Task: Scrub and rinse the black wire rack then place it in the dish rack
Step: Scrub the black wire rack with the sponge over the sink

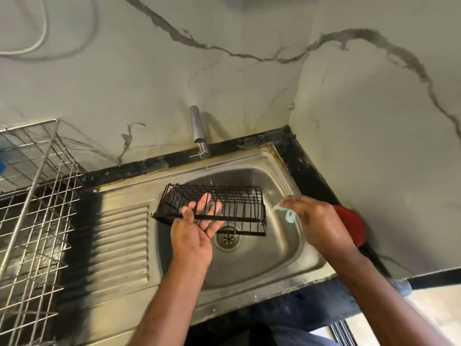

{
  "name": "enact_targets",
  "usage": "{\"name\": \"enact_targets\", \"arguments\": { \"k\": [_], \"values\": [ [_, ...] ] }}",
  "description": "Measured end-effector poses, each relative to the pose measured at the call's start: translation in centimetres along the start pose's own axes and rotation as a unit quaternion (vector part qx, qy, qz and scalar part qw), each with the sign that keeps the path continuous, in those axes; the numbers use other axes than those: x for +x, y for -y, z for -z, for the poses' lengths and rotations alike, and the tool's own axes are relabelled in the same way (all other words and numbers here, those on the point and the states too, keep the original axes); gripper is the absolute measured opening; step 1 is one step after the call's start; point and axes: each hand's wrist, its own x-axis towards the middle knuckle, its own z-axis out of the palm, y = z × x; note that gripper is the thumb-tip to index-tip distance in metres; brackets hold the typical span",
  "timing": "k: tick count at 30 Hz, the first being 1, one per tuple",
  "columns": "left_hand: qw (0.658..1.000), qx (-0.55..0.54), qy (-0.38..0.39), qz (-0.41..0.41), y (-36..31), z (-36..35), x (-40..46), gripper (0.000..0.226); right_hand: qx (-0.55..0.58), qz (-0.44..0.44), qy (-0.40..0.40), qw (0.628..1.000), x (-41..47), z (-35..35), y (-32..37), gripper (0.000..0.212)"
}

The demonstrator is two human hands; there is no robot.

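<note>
Black wire rack [217, 208] over the sink [272, 248], tilted, thin stream from the tap [199, 136] falling on its back edge. Left hand [199, 221] at 6 o'clock of the rack, palm up, fingers straight, supporting its front bar. Right hand [316, 221] at 3 o'clock, fingers pinching a pale green scrubber [289, 216]. Dish rack [37, 196] at 9 o'clock on the table.

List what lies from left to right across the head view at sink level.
Dish rack → ribbed drainboard → left hand under the black wire rack → right hand holding a pale scrubber → red object.
</note>
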Motion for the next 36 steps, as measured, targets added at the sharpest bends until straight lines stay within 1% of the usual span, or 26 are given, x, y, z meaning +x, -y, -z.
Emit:
{"name": "enact_targets", "arguments": {
  "k": [1, 3, 4, 6, 8, 11, 14, 18, 20, 22, 23, 25, 26, 27, 31, 34, 36],
  "values": [
    [1.000, -0.012, -0.006, 0.013, 0.1, 0.0, 0.2, 0.026, 0.027, -0.016, -0.033, 0.999, -0.1, 0.3, 0.1, 0.045],
    [0.999, -0.035, -0.016, 0.038, 0.4, 0.0, 0.6, 0.028, 0.096, -0.032, -0.101, 0.990, -0.1, 0.8, 1.0, 0.035],
    [0.997, -0.050, -0.023, 0.049, 0.5, 0.0, 0.7, 0.028, 0.128, -0.032, -0.115, 0.984, 0.0, 0.9, 1.7, 0.032],
    [0.993, -0.086, -0.034, 0.067, 0.8, -0.2, 0.8, 0.030, 0.166, -0.011, -0.101, 0.981, 0.1, 0.8, 3.0, 0.032],
    [0.991, -0.097, -0.045, 0.078, 1.1, -0.4, 0.5, 0.036, 0.169, 0.022, -0.074, 0.983, 0.1, 0.2, 3.7, 0.031],
    [0.988, -0.094, -0.076, 0.091, 1.3, -0.8, 0.0, 0.045, 0.140, 0.083, -0.055, 0.985, -0.1, -0.3, 3.7, 0.027],
    [0.985, -0.101, -0.116, 0.083, 0.9, -0.3, 0.4, 0.043, 0.079, 0.132, -0.035, 0.987, -0.1, -0.3, 2.7, 0.028],
    [0.982, -0.091, -0.152, 0.064, -0.1, 0.5, 0.4, 0.040, 0.086, 0.081, -0.040, 0.992, 0.1, -0.4, 1.0, 0.030],
    [0.982, -0.090, -0.155, 0.060, -0.2, 0.9, 0.3, 0.038, 0.094, 0.072, -0.070, 0.991, 0.3, -0.3, 1.4, 0.031],
    [0.981, -0.107, -0.151, 0.065, -0.2, 1.6, 0.6, 0.038, 0.121, 0.098, -0.098, 0.983, 0.5, -0.1, 2.9, 0.031],
    [0.981, -0.114, -0.146, 0.066, -0.1, 1.9, 0.9, 0.038, 0.127, 0.127, -0.088, 0.980, 0.5, 0.0, 3.8, 0.031],
    [0.984, -0.112, -0.131, 0.055, -0.2, 2.3, 1.1, 0.038, 0.088, 0.187, -0.034, 0.978, 0.4, -0.3, 4.6, 0.034],
    [0.986, -0.106, -0.124, 0.046, -0.3, 2.4, 0.9, 0.039, 0.070, 0.197, -0.017, 0.978, 0.5, -0.4, 4.2, 0.035],
    [0.987, -0.100, -0.120, 0.041, -0.5, 2.6, 0.8, 0.039, 0.067, 0.183, -0.015, 0.981, 0.6, -0.4, 3.5, 0.036],
    [0.988, -0.110, -0.100, 0.052, -0.9, 4.0, 1.4, 0.039, 0.058, 0.103, -0.053, 0.992, 0.6, 0.6, 1.4, 0.032],
    [0.990, -0.084, -0.099, 0.064, -0.5, 3.9, 1.1, 0.049, 0.106, 0.094, -0.098, 0.985, 0.8, 0.7, 3.0, 0.031],
    [0.991, -0.033, -0.111, 0.069, -0.2, 3.2, 0.4, 0.051, 0.144, 0.110, -0.113, 0.977, 1.2, 0.6, 5.2, 0.031]
  ]
}}
